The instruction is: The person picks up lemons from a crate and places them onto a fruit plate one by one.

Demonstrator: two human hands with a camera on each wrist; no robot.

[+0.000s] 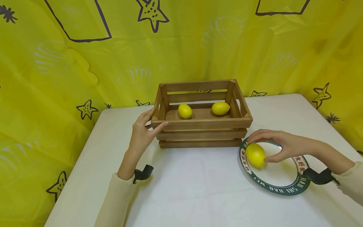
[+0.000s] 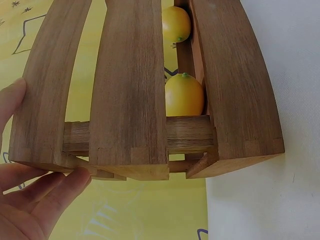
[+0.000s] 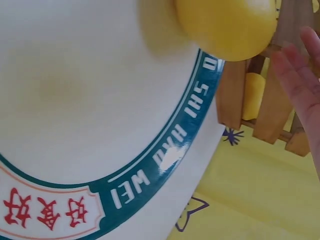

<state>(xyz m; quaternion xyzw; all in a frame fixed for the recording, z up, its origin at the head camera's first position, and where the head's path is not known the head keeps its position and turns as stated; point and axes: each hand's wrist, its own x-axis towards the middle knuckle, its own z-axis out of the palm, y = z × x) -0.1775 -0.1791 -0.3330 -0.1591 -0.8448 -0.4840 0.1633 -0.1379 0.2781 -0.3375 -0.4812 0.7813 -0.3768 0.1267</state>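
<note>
A brown slatted wooden crate (image 1: 201,126) stands mid-table with two lemons (image 1: 185,111) (image 1: 220,108) inside; both show through its slats (image 2: 184,94) in the left wrist view. My left hand (image 1: 157,118) grips the crate's front left corner, thumb on the top front slat, fingers (image 2: 50,195) at its end. A third lemon (image 1: 256,155) lies on the left part of a white plate with a green lettered rim (image 1: 272,186). My right hand (image 1: 256,149) arches over that lemon, thumb against its right side. In the right wrist view its fingers (image 3: 300,75) stand a little apart from the lemon (image 3: 225,25).
The white table (image 1: 198,189) ends near a yellow patterned curtain (image 1: 56,78) behind and to the left. The plate sits just off the crate's front right corner, near the table's right edge.
</note>
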